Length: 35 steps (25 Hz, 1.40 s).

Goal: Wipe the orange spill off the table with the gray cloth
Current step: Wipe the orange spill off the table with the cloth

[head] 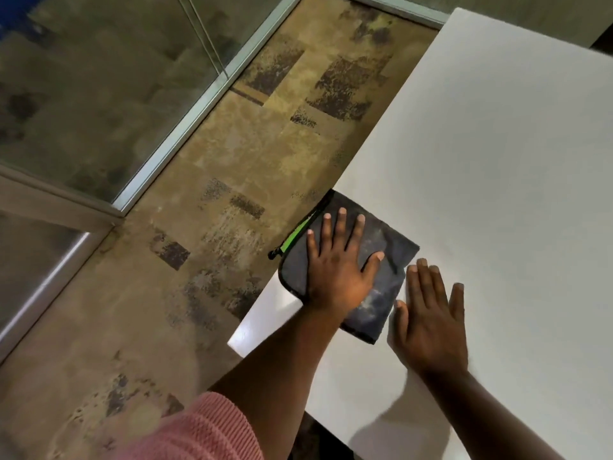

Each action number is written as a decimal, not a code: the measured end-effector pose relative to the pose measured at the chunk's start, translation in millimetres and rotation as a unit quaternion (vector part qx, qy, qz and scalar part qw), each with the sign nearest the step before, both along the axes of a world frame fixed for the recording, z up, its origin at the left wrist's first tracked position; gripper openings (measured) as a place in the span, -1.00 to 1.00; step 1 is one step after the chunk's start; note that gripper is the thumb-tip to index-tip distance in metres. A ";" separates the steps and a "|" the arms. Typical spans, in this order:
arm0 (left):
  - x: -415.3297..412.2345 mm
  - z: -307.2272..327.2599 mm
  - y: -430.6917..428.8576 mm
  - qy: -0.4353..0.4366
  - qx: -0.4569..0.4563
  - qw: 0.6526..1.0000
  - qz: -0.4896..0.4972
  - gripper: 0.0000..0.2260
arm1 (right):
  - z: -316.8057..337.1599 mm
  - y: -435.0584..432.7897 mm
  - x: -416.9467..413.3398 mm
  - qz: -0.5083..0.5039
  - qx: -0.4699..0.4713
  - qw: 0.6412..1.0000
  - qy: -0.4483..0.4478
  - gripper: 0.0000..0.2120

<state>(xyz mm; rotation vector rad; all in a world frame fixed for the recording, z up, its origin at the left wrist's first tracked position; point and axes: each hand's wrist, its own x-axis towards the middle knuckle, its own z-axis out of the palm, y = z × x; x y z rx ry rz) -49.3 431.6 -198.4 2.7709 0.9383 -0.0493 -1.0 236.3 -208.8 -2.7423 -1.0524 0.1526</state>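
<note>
The gray cloth [388,257], folded, with a green tag on its left side, lies on the white table [497,144] at the table's left edge and hangs slightly over it. My left hand [338,263] presses flat on the cloth with fingers spread. My right hand [431,320] rests flat on the table just right of the cloth, its fingertips near the cloth's edge, holding nothing. No orange spill shows on the visible table surface.
The table's left edge runs diagonally from the near corner [232,343] up to the far corner. Beyond it is mottled brown carpet [232,161] and a glass partition with a metal frame [185,127] at the left.
</note>
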 end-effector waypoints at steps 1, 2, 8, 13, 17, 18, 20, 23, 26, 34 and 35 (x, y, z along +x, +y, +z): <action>-11.3 -2.3 -10.4 -0.006 0.001 1.000 0.001 -0.32 | 3.1 0.4 1.8 0.001 -0.003 1.000 0.003 -0.38; -24.4 -4.9 -21.0 -0.014 0.005 1.000 -0.003 -0.33 | 5.9 0.6 3.4 0.006 -0.008 1.000 0.010 -0.38; 12.8 -8.2 7.7 -0.022 0.015 0.998 -0.062 -0.32 | 3.1 3.5 3.4 -0.002 -0.041 0.999 0.023 -0.36; 62.8 -10.1 48.6 -0.025 0.013 0.997 -0.077 -0.30 | -0.9 2.4 0.4 -0.003 -0.027 1.000 0.014 -0.35; 35.1 -6.5 34.4 -0.011 0.011 1.000 -0.009 -0.30 | -0.7 1.9 0.2 0.001 -0.021 1.000 0.014 -0.33; 18.8 -6.8 24.0 -0.007 0.019 1.000 -0.010 -0.31 | -0.1 2.2 0.6 0.002 -0.021 1.000 0.016 -0.33; -10.1 -6.0 5.4 0.006 0.030 0.999 -0.029 -0.32 | 1.4 2.4 1.6 -0.001 -0.022 1.000 0.021 -0.33; 5.8 -3.2 5.7 0.020 0.026 0.999 -0.036 -0.31 | 2.7 4.1 1.2 -0.002 -0.033 0.999 0.023 -0.35; 53.3 0.6 4.5 0.023 0.005 0.998 -0.062 -0.26 | 2.0 1.2 2.2 0.005 -0.032 0.999 0.039 -0.37; 116.8 11.6 -28.0 0.047 -0.082 0.993 -0.067 0.19 | 9.2 4.6 -0.3 -0.002 -0.005 0.998 0.065 -0.38; 115.5 11.4 -26.7 0.042 -0.079 0.994 -0.065 0.17 | 9.3 3.9 -1.0 0.000 -0.003 0.998 0.059 -0.39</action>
